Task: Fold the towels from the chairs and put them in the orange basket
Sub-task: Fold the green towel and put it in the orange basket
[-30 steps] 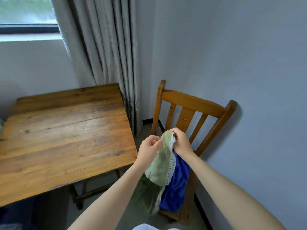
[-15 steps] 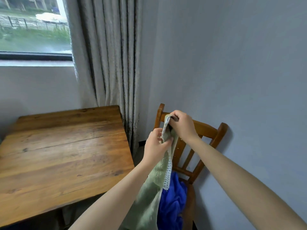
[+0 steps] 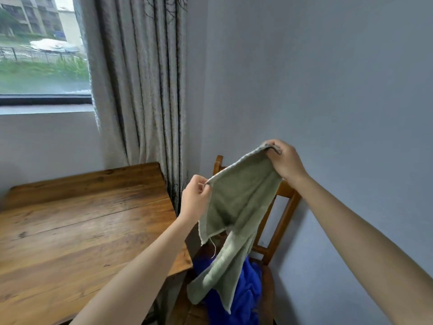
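A pale green towel hangs in the air in front of a wooden chair. My left hand pinches its upper left corner. My right hand grips the upper right corner, higher up. The top edge is stretched between the hands and the rest dangles, partly twisted. A blue towel lies crumpled on the chair seat below. The orange basket is not in view.
A wooden table stands left of the chair, close beside my left forearm. A grey curtain hangs behind it next to a window. A blue-grey wall is right behind the chair.
Both hands rose and moved apart, spreading the green towel's top edge. The towel lifted off the blue towel. The view tilted upward.
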`<control>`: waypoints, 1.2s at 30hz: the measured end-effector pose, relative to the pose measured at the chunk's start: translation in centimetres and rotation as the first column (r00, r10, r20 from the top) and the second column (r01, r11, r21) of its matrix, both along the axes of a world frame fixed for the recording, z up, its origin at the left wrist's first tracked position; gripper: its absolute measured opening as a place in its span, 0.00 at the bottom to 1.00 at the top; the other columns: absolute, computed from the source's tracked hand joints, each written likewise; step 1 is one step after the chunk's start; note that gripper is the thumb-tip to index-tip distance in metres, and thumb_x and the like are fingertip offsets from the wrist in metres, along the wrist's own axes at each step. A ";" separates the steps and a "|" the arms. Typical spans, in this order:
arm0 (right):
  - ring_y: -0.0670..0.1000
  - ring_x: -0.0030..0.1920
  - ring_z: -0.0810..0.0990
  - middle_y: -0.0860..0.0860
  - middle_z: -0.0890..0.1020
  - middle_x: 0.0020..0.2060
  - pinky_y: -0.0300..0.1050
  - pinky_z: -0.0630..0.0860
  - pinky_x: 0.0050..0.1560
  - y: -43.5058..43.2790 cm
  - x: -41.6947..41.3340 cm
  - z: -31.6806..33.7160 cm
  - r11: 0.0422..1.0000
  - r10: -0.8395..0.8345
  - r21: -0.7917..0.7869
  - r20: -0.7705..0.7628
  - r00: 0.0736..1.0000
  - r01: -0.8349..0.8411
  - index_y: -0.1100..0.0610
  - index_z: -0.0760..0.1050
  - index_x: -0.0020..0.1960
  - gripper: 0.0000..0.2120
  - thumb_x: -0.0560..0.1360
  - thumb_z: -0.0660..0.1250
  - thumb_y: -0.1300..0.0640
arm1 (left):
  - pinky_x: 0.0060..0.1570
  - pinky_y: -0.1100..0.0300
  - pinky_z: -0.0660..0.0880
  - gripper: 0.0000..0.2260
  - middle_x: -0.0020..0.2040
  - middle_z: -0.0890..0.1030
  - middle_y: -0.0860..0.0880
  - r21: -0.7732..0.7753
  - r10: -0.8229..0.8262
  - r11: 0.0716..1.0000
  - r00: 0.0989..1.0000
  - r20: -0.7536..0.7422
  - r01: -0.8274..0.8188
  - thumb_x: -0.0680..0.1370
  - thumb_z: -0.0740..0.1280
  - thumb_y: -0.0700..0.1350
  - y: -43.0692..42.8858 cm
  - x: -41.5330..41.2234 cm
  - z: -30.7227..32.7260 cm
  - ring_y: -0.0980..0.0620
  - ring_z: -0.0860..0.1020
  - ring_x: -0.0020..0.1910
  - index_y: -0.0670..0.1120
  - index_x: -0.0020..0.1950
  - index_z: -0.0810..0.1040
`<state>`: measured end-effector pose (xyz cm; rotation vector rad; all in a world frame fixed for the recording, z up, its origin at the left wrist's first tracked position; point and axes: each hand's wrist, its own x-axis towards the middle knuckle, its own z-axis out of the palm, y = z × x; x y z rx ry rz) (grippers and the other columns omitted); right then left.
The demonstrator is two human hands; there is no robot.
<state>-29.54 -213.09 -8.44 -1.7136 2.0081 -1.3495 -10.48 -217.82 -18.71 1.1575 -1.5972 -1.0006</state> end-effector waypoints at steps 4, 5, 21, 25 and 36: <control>0.44 0.40 0.76 0.48 0.79 0.40 0.27 0.71 0.35 2.3 -2.4 -0.9 0.975 0.093 0.182 0.191 0.977 -0.128 0.59 0.78 0.48 0.10 0.79 0.61 0.56 | 0.31 0.64 0.64 0.05 0.30 0.71 0.55 -0.189 -0.049 0.980 0.995 0.083 0.064 0.79 0.61 0.40 -1.4 1.4 2.4 0.57 0.67 0.29 0.47 0.43 0.72; 0.45 0.39 0.77 0.49 0.79 0.39 0.27 0.72 0.34 2.6 -2.7 -1.2 0.972 0.081 0.200 0.219 0.972 -0.126 0.61 0.79 0.48 0.11 0.79 0.61 0.55 | 0.31 0.65 0.64 0.05 0.30 0.71 0.55 -0.220 -0.063 0.972 0.993 0.100 0.084 0.78 0.62 0.41 -1.6 1.4 3.0 0.57 0.67 0.29 0.47 0.44 0.73; 0.46 0.38 0.74 0.49 0.75 0.36 0.38 0.71 0.39 5.7 -3.0 3.5 0.970 -0.027 -0.186 0.567 0.823 0.159 0.54 0.74 0.39 0.13 0.80 0.57 0.59 | 0.44 0.56 0.74 0.16 0.43 0.80 0.48 -0.078 -0.401 0.859 0.759 0.513 0.506 0.69 0.75 0.45 -1.8 2.1 5.6 0.50 0.77 0.42 0.52 0.54 0.75; 0.46 0.37 0.73 0.49 0.75 0.36 0.39 0.71 0.39 6.9 -4.4 3.7 0.957 -0.121 -0.150 0.569 0.813 0.247 0.54 0.73 0.38 0.13 0.80 0.57 0.59 | 0.42 0.56 0.75 0.05 0.41 0.80 0.46 0.191 -0.524 0.841 0.674 0.520 0.506 0.71 0.72 0.41 -3.1 3.4 3.5 0.50 0.77 0.40 0.44 0.46 0.80; 0.48 0.45 0.77 0.49 0.79 0.42 0.45 0.73 0.53 8.2 -7.8 -0.3 0.966 -0.251 0.087 0.526 0.813 0.242 0.66 0.75 0.57 0.14 0.79 0.61 0.56 | 0.43 0.62 0.76 0.08 0.35 0.82 0.49 0.319 -0.413 0.813 0.869 -0.272 0.487 0.76 0.63 0.34 -5.5 6.8 2.7 0.52 0.79 0.37 0.43 0.39 0.79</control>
